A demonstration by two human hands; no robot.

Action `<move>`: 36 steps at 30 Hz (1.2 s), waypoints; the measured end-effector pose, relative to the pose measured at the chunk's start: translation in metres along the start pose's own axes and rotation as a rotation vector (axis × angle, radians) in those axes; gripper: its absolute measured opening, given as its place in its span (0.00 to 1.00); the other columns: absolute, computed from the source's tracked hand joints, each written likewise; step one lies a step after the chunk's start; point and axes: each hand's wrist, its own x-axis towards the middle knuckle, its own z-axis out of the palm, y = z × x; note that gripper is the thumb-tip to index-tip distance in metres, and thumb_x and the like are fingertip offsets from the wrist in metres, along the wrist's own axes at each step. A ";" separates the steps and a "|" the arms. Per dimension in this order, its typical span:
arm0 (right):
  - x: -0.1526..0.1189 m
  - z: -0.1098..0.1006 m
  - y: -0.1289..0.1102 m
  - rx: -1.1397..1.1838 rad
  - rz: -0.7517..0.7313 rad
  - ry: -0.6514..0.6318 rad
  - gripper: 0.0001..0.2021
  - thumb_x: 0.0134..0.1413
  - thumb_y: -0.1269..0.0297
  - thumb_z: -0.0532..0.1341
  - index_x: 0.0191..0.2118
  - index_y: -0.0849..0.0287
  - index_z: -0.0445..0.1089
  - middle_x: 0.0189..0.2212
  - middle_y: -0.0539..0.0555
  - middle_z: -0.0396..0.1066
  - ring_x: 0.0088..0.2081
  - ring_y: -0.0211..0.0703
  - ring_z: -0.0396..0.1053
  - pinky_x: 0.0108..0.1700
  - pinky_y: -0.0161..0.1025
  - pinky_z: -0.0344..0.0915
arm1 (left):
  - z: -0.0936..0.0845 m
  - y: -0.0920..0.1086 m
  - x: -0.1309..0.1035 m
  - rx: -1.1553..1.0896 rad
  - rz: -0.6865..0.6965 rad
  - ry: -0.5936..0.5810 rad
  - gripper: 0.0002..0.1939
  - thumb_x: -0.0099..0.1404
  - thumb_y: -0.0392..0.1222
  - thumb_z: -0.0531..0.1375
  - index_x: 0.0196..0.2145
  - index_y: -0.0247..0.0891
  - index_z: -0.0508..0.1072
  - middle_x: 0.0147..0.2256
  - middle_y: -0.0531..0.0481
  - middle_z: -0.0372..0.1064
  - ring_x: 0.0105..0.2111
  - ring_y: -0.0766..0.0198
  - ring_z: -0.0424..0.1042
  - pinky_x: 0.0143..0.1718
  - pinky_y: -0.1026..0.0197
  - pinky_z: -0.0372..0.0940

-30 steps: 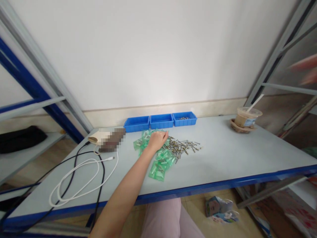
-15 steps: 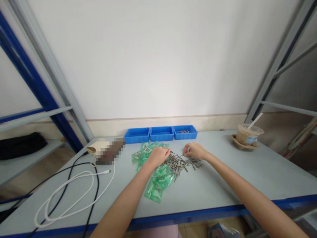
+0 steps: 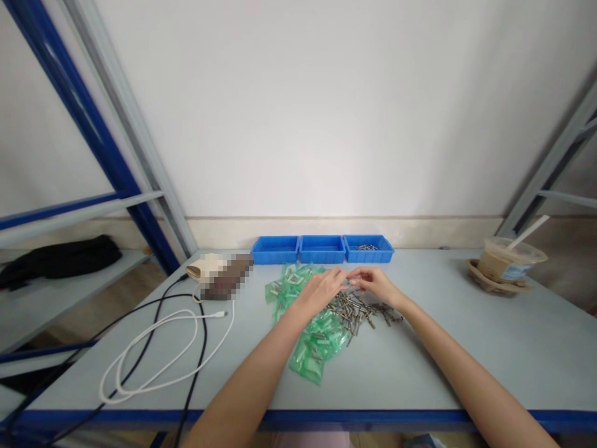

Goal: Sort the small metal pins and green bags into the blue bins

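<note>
My left hand (image 3: 325,289) and my right hand (image 3: 373,283) meet at the fingertips above a pile of small metal pins (image 3: 357,309). Both have their fingers pinched together, and whatever lies between the fingertips is too small to make out. Green plastic packets (image 3: 310,356) with small parts inside spread under and left of my left hand. Behind the hands stand three blue trays in a row. The right tray (image 3: 368,256) holds some metal pins; the middle tray (image 3: 321,257) and left tray (image 3: 275,257) show nothing inside.
White cable (image 3: 122,389) and black cables loop over the table's left side, near a pixelated dark object (image 3: 228,278) and a cream item (image 3: 205,267). A plastic cup (image 3: 508,261) with a white straw stands in a brown holder (image 3: 497,284) at the right.
My left hand has moved right, off the packets, and met my right hand over the pins. The whole view has shifted, so the table's contents appear further right.
</note>
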 end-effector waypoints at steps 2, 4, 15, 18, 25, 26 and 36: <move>-0.003 0.005 -0.001 0.112 0.013 -0.017 0.18 0.40 0.54 0.62 0.36 0.60 0.62 0.21 0.47 0.68 0.19 0.33 0.62 0.22 0.32 0.60 | 0.000 0.002 0.000 0.046 0.052 -0.017 0.10 0.67 0.40 0.49 0.44 0.38 0.63 0.36 0.48 0.66 0.35 0.62 0.69 0.32 0.65 0.62; -0.007 0.008 -0.004 0.168 0.024 -0.014 0.19 0.39 0.55 0.63 0.37 0.57 0.58 0.21 0.45 0.68 0.18 0.32 0.60 0.20 0.31 0.59 | -0.001 0.003 0.000 0.074 0.100 -0.025 0.08 0.67 0.37 0.48 0.42 0.38 0.64 0.35 0.49 0.65 0.34 0.63 0.69 0.32 0.65 0.61; -0.019 0.001 -0.023 -0.398 -0.134 0.073 0.11 0.49 0.57 0.58 0.32 0.59 0.70 0.27 0.51 0.73 0.26 0.38 0.67 0.33 0.36 0.61 | 0.003 0.003 -0.001 -0.151 -0.070 0.006 0.14 0.69 0.44 0.45 0.36 0.38 0.68 0.31 0.50 0.69 0.32 0.64 0.70 0.31 0.65 0.60; -0.022 0.003 -0.024 -0.529 -0.175 0.099 0.11 0.53 0.57 0.55 0.33 0.57 0.72 0.27 0.50 0.74 0.27 0.38 0.68 0.33 0.35 0.60 | 0.002 0.004 -0.001 -0.232 -0.105 0.011 0.14 0.68 0.47 0.47 0.41 0.39 0.67 0.31 0.52 0.70 0.31 0.64 0.70 0.31 0.66 0.60; -0.019 0.000 -0.018 -0.537 -0.130 0.125 0.13 0.54 0.56 0.54 0.33 0.57 0.72 0.27 0.49 0.74 0.25 0.38 0.68 0.32 0.34 0.59 | -0.001 0.001 0.001 -0.276 -0.080 0.020 0.09 0.65 0.44 0.52 0.39 0.41 0.70 0.35 0.53 0.72 0.36 0.64 0.71 0.36 0.66 0.60; -0.019 0.000 -0.017 -0.535 -0.122 0.137 0.13 0.54 0.55 0.54 0.33 0.57 0.72 0.27 0.49 0.74 0.25 0.38 0.68 0.32 0.34 0.59 | 0.000 0.000 0.001 -0.277 -0.081 0.020 0.09 0.64 0.44 0.54 0.40 0.41 0.70 0.35 0.53 0.72 0.36 0.64 0.71 0.36 0.66 0.61; -0.023 0.004 -0.019 -0.693 -0.209 0.145 0.11 0.55 0.59 0.54 0.37 0.54 0.71 0.33 0.50 0.74 0.30 0.39 0.69 0.34 0.34 0.60 | 0.002 0.000 0.002 -0.261 -0.119 0.039 0.11 0.66 0.44 0.51 0.38 0.40 0.71 0.35 0.52 0.72 0.36 0.64 0.71 0.37 0.66 0.61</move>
